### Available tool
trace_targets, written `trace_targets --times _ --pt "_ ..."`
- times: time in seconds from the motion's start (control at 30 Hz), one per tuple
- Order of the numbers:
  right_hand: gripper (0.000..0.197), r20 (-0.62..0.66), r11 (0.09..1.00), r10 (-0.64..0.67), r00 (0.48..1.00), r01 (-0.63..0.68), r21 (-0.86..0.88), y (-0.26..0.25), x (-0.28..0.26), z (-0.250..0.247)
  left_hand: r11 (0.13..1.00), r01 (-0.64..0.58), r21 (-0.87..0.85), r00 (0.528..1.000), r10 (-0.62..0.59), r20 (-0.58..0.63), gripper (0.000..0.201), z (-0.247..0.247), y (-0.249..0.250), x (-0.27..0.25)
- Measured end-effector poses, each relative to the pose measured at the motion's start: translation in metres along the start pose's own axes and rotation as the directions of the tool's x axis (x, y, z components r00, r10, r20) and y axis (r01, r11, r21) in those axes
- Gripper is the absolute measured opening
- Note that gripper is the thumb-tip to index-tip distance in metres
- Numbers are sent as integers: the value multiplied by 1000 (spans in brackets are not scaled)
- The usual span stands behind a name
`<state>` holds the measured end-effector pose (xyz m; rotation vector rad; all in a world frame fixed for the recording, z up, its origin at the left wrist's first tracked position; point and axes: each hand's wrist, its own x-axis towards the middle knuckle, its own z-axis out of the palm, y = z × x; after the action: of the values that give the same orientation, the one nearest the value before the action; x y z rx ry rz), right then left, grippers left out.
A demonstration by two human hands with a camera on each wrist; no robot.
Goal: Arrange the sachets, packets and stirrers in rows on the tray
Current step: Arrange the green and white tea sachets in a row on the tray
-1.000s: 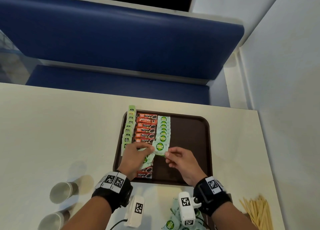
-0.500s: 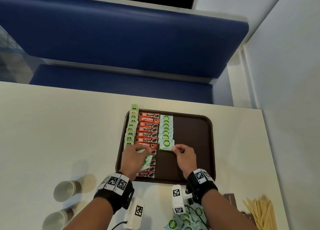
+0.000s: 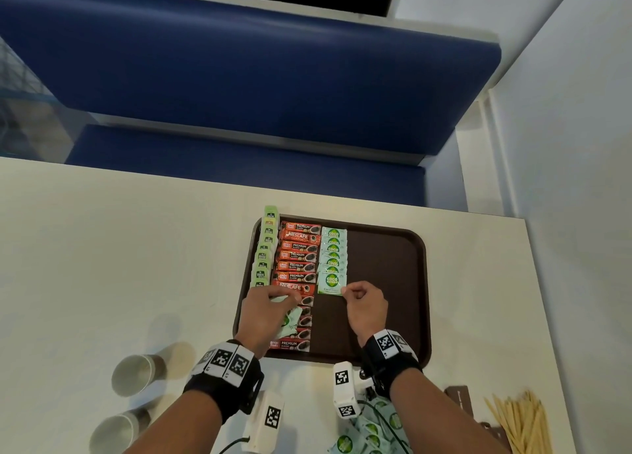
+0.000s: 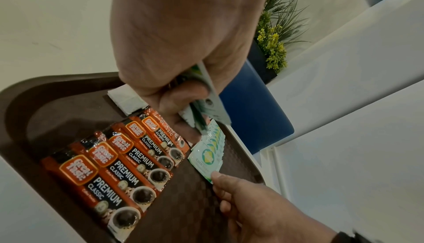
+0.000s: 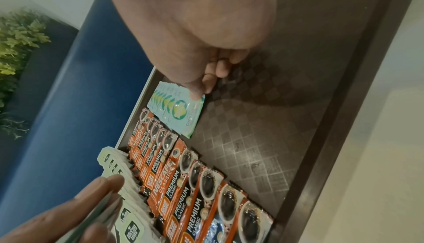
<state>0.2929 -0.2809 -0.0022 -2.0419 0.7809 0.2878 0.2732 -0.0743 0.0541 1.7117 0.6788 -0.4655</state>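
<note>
**Right hand sets a green sachet at the near end of the third row**

A dark brown tray sits on a pale surface. Taking the tray as landmark: along its left edge runs a row of pale green tea packets, beside that a row of orange coffee packets reaching to the tray's near edge, and next a shorter row of green-and-white sugar sachets, overlapped like roof tiles and stopping about halfway down the tray. The right half of the tray is bare.

The right hand is over the middle of the tray, its thumb and forefinger pinching the near right corner of the newest sachet, which lies flat at the near end of the sachet row; its other fingers are curled in. The sachet lies just beyond and left of that hand, its printed face up.

The left hand hovers over the near part of the coffee row, fingers curled round a small stack of spare sachets. That stack is just left of the right hand, so the next sachet is probably a short reach across.

Off the tray's near right corner lie wooden stirrers and loose sachets; two paper cups stand off its near left.
</note>
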Motion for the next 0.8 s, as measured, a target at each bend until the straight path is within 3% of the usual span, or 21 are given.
trace_targets --times 0.37,0.7,0.8 --pt "6 1 997 -48 999 48 -54 0 -1 -1 1000 16 -20 1000 -16 1 10 -3 0 -2" --pt "5 12 999 -35 999 35 -1 -4 -5 -5 999 10 -42 1000 -9 25 3 0 5 -4" --pt "8 -7 998 -3 1000 3 64 -12 -13 -11 996 6 -89 999 -3 40 9 4 11 -6"
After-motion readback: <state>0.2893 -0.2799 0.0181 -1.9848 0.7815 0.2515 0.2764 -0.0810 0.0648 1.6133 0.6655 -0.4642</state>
